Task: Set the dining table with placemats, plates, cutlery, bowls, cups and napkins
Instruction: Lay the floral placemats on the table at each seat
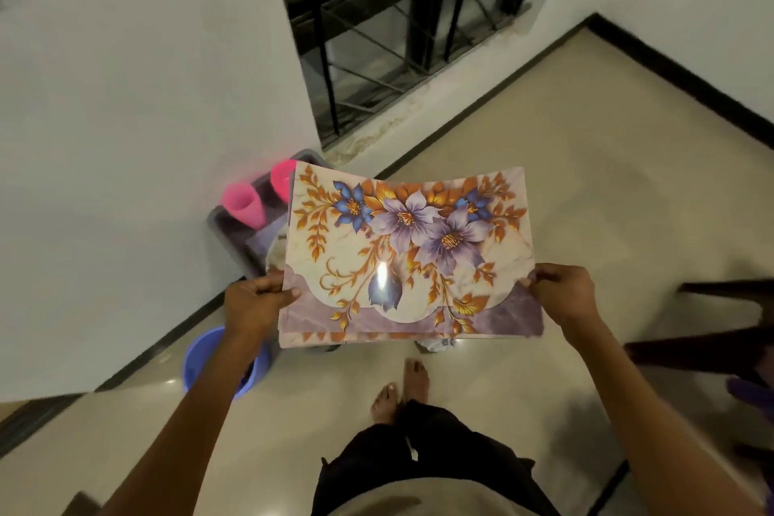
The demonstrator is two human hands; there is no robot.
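While the person is standing barefoot on the floor [586,180], both hands are holding a small stack of mats [408,247] out in front of the body, well above a grey tray [226,230] that is sitting by the wall [125,96]. The left hand [253,302] is pinching the near left corner of the stack, thumb on top and fingers curled beneath; the right hand [563,297] is pinching the near right corner in the same grip. More than one sheet is showing at the near and left edges, though the count cannot be told. A bright highlight on the floral top sheet is suggesting a glossy, slippery surface, and the far edge is drooping slightly, so the mats are probably light, thin and flexible rather than stiff. Sheets are likely to be sliding over one another, so holding at opposite short edges, or supporting from below, is looking the safest hold. Two pink cups [245,203] are standing in the tray, partly hidden by the stack, and a blue tub [201,360] is resting on the floor below the left forearm. No worktop is in view, so laying has not yet begun.
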